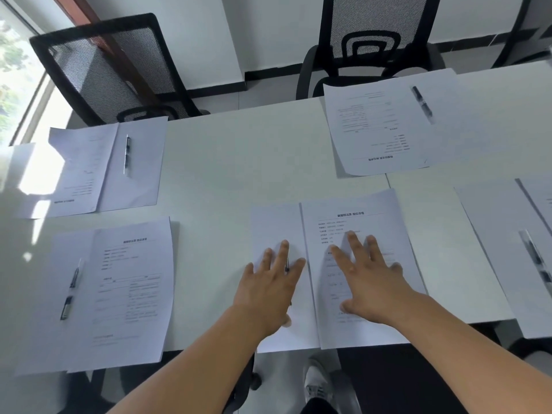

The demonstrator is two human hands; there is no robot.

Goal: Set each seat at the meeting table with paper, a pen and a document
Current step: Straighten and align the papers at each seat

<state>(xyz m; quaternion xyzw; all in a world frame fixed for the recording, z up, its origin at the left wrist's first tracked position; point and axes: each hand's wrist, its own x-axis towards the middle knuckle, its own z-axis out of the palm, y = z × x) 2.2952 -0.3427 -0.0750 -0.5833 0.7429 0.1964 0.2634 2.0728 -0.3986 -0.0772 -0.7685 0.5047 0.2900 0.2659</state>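
- The left hand (270,289) lies flat, fingers straight and spread, on a blank sheet of paper (276,225) at lower centre of the frame; its grip is wide and holds nothing.
- A pen (287,265) lies under that hand, showing only between the fingers and beside the palm.
- The right hand (370,282) presses flat with spread fingers on a printed document (355,216) just right of the blank sheet; its grip is also wide.
- At lower left, a second set: printed sheet (134,282) with a pen (70,291) on the plain sheet beside it.
- At upper left and upper right, two more sets lie before black mesh chairs (98,64), each with a pen: left pen (127,155), right pen (422,104).
- All of it rests on the white table (239,150).
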